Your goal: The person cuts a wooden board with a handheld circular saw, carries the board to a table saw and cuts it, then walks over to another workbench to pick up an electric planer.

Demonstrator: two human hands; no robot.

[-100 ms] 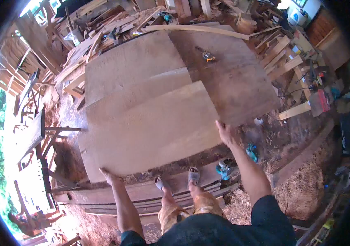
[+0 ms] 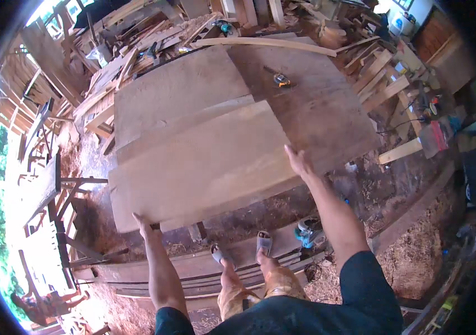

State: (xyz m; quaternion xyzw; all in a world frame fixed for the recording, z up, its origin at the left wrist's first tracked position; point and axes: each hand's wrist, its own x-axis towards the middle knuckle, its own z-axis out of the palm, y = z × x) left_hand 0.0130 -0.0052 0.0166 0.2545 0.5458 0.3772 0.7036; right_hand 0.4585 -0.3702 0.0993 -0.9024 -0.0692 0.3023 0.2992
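Floor (image 2: 405,259) first: shavings and scrap all over, a heap of them right of the person's legs. Wide front sheet (image 2: 204,167) is the piece in hand: lies directly ahead of the person, long near edge facing the feet, far edge overlapping the pale back sheet (image 2: 185,78) in view. Can't tell whether those two touch; support underneath mostly hidden. Dark sheet (image 2: 330,109) is flat, beyond the right end. Long planks (image 2: 193,267) run crosswise at the feet. Slightly curved wood strip (image 2: 266,43) spans the far edge of the back and dark sheets. Left grip (image 2: 147,228), bare hand, is closed on the front sheet's near edge, close to the left corner. Right grip (image 2: 300,162) is closed on its right end. Teal power tool (image 2: 307,233) sits just right of the sandals (image 2: 264,241). Yellow-and-black tool (image 2: 281,80) lies on the dark sheet.
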